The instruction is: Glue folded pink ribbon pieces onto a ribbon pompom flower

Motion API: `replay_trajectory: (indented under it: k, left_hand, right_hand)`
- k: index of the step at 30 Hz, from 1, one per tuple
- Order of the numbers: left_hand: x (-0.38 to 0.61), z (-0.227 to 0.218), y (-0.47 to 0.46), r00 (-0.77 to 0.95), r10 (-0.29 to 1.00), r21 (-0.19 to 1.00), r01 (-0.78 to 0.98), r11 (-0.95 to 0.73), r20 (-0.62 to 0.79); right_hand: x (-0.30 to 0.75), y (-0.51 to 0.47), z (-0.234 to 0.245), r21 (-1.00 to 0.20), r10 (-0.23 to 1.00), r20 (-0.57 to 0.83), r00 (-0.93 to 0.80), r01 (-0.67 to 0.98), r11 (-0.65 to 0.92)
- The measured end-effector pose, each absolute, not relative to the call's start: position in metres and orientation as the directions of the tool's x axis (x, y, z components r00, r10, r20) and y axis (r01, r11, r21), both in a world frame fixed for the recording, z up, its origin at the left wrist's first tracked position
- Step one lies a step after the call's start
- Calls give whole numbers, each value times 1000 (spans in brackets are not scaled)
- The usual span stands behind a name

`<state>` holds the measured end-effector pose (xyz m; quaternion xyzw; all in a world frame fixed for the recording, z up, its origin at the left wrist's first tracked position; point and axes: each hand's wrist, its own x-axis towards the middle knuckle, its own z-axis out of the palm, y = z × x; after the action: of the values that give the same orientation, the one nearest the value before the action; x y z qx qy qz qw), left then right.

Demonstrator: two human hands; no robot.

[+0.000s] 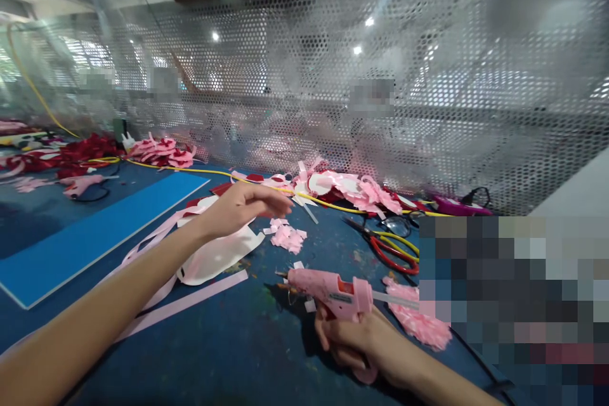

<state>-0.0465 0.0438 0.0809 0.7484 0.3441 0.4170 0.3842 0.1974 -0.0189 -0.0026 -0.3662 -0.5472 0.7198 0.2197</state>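
My right hand (354,339) grips the handle of a pink hot glue gun (330,292), whose nozzle points left just above the blue table (228,349). My left hand (245,206) reaches out over the table with its fingers stretched forward and together, holding nothing that I can see. It hovers above a white foam piece (214,260) and long pale pink strips (185,304), close to a small pile of pink scraps (288,238).
Red-handled scissors (392,250) and a yellow cable (328,203) lie beyond the glue gun. Pink foam cuttings (366,193) heap along the perforated metal screen (428,95). A fringed pink piece (419,323) lies at right, a light blue sheet (90,241) at left, red and pink petals (85,155) far left.
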Motion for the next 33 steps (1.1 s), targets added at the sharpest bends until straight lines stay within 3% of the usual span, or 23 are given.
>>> replay_trajectory:
  k: [7,11,17,22,29,31,33]
  left_hand:
    - [-28,81,18,417,881,930,178,-322,225]
    - [-19,78,9,445,878,904,279,-323,177]
    - [-12,74,4,534,809,682,498,-535,245]
    - [-8,69,1,688,671,390,558,-733,278]
    - [-3,62,-4,769,600,35,608,-793,221]
    - [0,59,-5,755,614,19,627,-778,232]
    - [2,57,-6,710,663,109,659,-744,236]
  right_hand:
    - [201,-22,1,-955,704,-292,-648,232,-183]
    - [200,-23,4,-957,707,-287,-646,228,-180]
    - [198,-23,8,-954,727,-299,-619,202,-220]
    - [197,-24,6,-951,724,-310,-616,192,-244]
    - [197,-22,3,-958,752,-277,-598,115,-261]
    - [198,-21,1,-959,747,-270,-607,105,-262]
    - [198,-20,0,-959,746,-271,-609,100,-266]
